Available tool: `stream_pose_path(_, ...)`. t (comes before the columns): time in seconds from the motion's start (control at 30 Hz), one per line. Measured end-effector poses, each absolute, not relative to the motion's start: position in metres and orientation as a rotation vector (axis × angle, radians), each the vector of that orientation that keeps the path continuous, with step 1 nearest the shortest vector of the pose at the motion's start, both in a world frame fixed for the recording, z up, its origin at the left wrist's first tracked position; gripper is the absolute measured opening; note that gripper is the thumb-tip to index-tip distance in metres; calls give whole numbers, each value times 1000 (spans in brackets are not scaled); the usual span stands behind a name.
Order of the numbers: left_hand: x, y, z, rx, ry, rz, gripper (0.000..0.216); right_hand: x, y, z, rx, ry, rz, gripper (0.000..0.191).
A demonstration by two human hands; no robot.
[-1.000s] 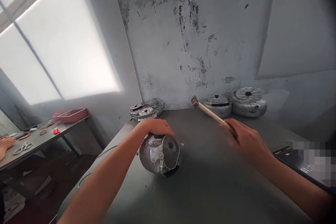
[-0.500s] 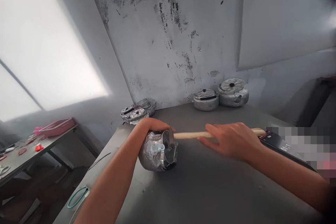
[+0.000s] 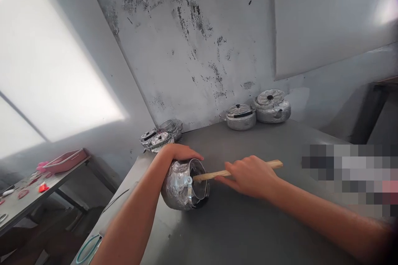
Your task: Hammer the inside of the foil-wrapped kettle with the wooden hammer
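Note:
A shiny hammered metal pot [image 3: 182, 184] lies on its side on the grey table [image 3: 255, 223], its open mouth turned to the right. My left hand [image 3: 177, 152] rests on top of the pot, fingers curled over its upper rim. My right hand [image 3: 248, 176] grips the wooden handle of a hammer [image 3: 236, 169]. The handle points left into the pot's mouth, and the hammer head is hidden inside the pot.
Two lidded metal pots [image 3: 241, 116] [image 3: 273, 105] stand against the stained back wall. Several pots and lids [image 3: 160, 136] are piled at the table's far left corner. A lower table [image 3: 18, 198] at the left carries a pink tray [image 3: 65, 160] and small items.
The hammer swung down from a raised position and its head went into the pot's mouth. My left hand stayed on the pot. The view shifted slightly left.

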State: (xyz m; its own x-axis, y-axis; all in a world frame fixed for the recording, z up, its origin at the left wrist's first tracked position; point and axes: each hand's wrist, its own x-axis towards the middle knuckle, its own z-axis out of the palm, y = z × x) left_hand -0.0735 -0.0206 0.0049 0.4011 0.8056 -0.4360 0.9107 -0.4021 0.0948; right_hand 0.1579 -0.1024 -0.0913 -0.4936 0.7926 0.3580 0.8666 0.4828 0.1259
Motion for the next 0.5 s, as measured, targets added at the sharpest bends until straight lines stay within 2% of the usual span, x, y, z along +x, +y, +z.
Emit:
stream_pose_path(0.33,-65,-21,10,2002,1614,-543,77,157,-104,-96,-1467,-2441,-385,60)
stream_pose_path(0.5,-67,-19,8,2009,1566,-515,64,157,-106,-101,-1473,-2424,-379,63)
